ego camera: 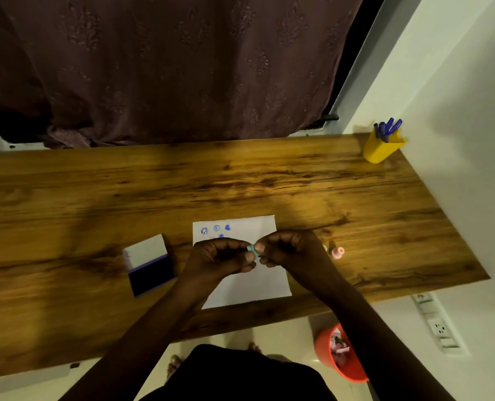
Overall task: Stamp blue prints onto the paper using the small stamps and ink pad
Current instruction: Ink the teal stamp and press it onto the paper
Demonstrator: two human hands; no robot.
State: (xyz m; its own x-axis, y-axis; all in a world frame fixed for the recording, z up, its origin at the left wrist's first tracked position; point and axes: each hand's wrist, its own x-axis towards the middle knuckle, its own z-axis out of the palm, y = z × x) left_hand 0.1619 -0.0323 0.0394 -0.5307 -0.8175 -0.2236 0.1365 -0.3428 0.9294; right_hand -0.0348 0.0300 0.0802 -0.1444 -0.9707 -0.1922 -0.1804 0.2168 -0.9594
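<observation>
Both the left hand (223,257) and right hand (286,248) pinch a mostly hidden teal stamp (252,250) above the paper (258,285).

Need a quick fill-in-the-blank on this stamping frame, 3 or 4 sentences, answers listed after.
1. Both hands, left hand and right hand, pinch a small ____-coloured stamp above the paper.
2. The open ink pad lies on the wooden desk to the ____ of the paper.
3. The blue prints sit near the paper's ____ edge.
4. The pens stand in a ____ holder.

Missing words: teal; left; far; yellow
</observation>
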